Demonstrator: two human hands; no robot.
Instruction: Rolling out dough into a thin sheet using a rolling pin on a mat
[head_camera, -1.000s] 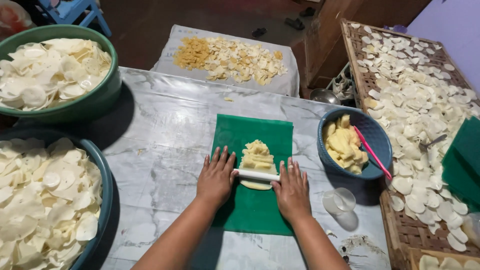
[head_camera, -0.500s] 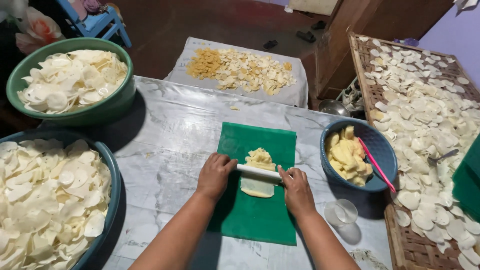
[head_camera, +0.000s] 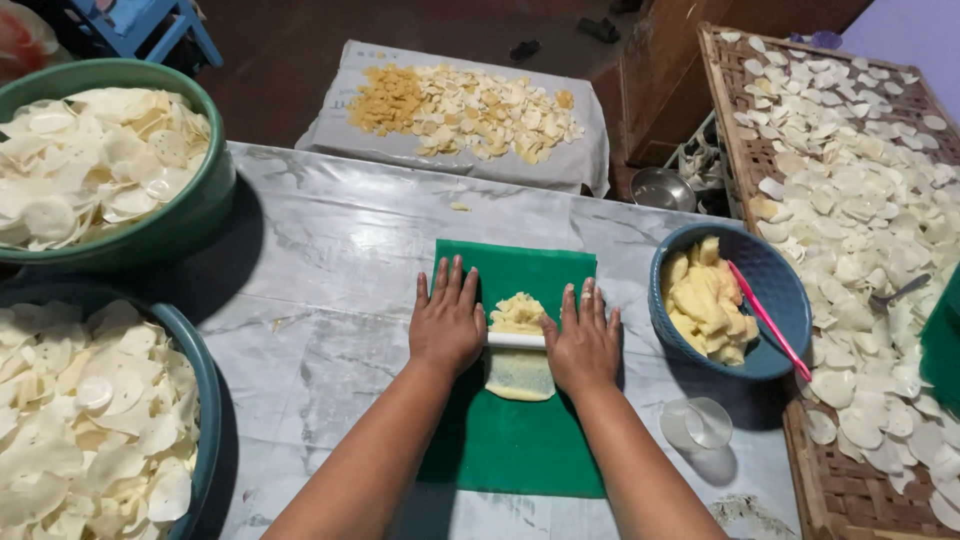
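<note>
A white rolling pin (head_camera: 516, 341) lies across a lump of yellow dough (head_camera: 518, 350) on a green mat (head_camera: 520, 440). My left hand (head_camera: 447, 320) presses flat on the pin's left end, fingers stretched forward. My right hand (head_camera: 583, 338) presses flat on its right end. The dough is lumpy beyond the pin and flattened thin on the near side.
A blue bowl (head_camera: 775, 290) of yellow dough pieces with a pink spatula (head_camera: 766, 319) stands to the right. Two green bowls (head_camera: 190, 215) of pale round chips sit at left. A woven tray (head_camera: 850, 490) of chips is at right, a cloth (head_camera: 590, 150) with chips behind, a clear lid (head_camera: 697, 422) near.
Both hands have rolled the pin back and forth over the dough, going from curled fingers to flat palms. The near part of the dough is now flatter.
</note>
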